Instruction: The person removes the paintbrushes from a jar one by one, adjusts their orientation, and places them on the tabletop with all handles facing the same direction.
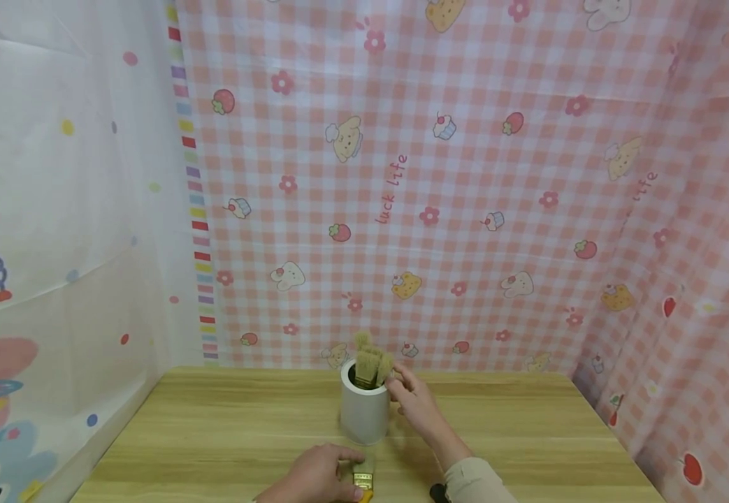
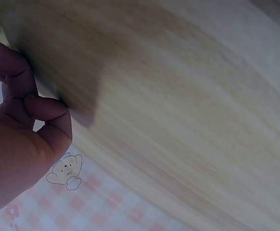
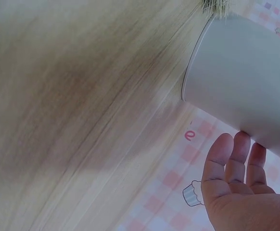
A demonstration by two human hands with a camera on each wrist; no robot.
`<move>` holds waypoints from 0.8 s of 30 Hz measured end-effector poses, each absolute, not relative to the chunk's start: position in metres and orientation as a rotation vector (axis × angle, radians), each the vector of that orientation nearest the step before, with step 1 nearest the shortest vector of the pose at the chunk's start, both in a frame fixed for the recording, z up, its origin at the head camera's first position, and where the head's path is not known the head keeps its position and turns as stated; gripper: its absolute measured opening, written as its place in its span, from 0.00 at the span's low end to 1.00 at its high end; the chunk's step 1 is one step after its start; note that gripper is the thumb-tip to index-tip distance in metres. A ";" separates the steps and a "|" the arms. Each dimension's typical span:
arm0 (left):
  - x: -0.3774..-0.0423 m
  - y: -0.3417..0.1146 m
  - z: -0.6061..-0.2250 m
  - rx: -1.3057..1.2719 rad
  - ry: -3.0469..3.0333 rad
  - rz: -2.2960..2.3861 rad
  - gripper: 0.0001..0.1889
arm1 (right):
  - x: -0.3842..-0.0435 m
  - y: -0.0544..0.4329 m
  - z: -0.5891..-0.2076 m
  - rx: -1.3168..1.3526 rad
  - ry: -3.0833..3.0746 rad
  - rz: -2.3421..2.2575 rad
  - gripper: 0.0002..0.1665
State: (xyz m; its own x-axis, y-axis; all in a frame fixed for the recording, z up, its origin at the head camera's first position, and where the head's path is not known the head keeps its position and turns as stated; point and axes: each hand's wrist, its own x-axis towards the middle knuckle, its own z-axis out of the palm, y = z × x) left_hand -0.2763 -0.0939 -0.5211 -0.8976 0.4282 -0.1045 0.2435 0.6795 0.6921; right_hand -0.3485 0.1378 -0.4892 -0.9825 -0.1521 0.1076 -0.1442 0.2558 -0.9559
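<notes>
A light grey cylindrical holder [image 1: 365, 419] stands on the table with several paintbrushes [image 1: 369, 365] in it, bristles up. At its right side, near the rim, is my right hand [image 1: 419, 405]. In the right wrist view the slightly bent fingers [image 3: 235, 161] lie right at the holder's wall [image 3: 241, 82]. In front of the holder, another paintbrush [image 1: 363, 480] shows pale bristles, a gold ferrule and a yellow handle. My left hand [image 1: 316, 474] holds this brush from the left, thumb by the handle, index finger by the bristles. Curled fingers [image 2: 15, 72] show in the left wrist view.
The wood-grain table [image 1: 244, 412] ends at a pink checked curtain [image 1: 439, 168] behind and to the right. A white patterned curtain [image 1: 87, 209] hangs on the left. A black object [image 1: 438, 493] lies by the right sleeve [image 1: 479, 480], partly out of frame.
</notes>
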 end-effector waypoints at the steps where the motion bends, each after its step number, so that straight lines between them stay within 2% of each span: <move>1: -0.276 -0.094 -0.521 0.535 2.633 1.035 0.25 | -0.349 0.138 -0.490 -0.292 2.485 -1.892 0.38; 15: -0.278 -0.094 -0.526 0.495 2.587 1.103 0.26 | -0.349 0.137 -0.492 -0.291 2.498 -1.890 0.38; 24: -0.278 -0.097 -0.526 0.479 2.479 1.329 0.24 | -0.350 0.136 -0.491 -0.277 2.499 -1.897 0.38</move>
State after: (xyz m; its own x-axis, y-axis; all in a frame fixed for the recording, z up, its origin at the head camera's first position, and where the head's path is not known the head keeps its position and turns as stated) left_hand -0.2778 -0.0970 -0.5265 -0.9035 0.4181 -0.0942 0.1530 0.5199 0.8404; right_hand -0.3503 0.1360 -0.4915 -0.9845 -0.1349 0.1122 -0.1443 0.2593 -0.9550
